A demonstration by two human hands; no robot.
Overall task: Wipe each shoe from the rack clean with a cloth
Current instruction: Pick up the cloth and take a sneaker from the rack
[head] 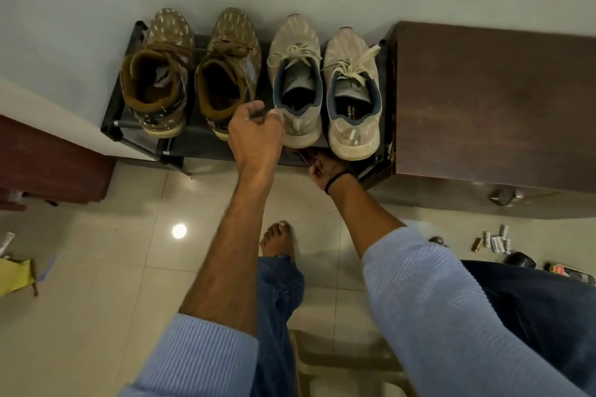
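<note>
Head view: the four shoes sit on the top tier of the rack, toes to the wall: two brown boots, then inner beige sneaker and outer beige sneaker beside the cabinet.

Left hand is at the inner beige sneaker's heel, fingers curled, thumb and fingertips closed on the collar edge. Reads as a pinch.

Right hand is tucked under the top tier below the sneakers. Its fingers are hidden by the shelf, so I can't tell whether they're spread or gripping. Something reddish is at its tips, unclear what.

No cloth visible in either hand. A yellow fabric piece lies on the floor far left; it may be the cloth, not certain.

Step, my read: pick-up of a shoe, wiping not started.

Next move needs: firmer hold on the heel, lift straight up clear of the boot touching alongside, then get the cloth into the free hand.
</note>
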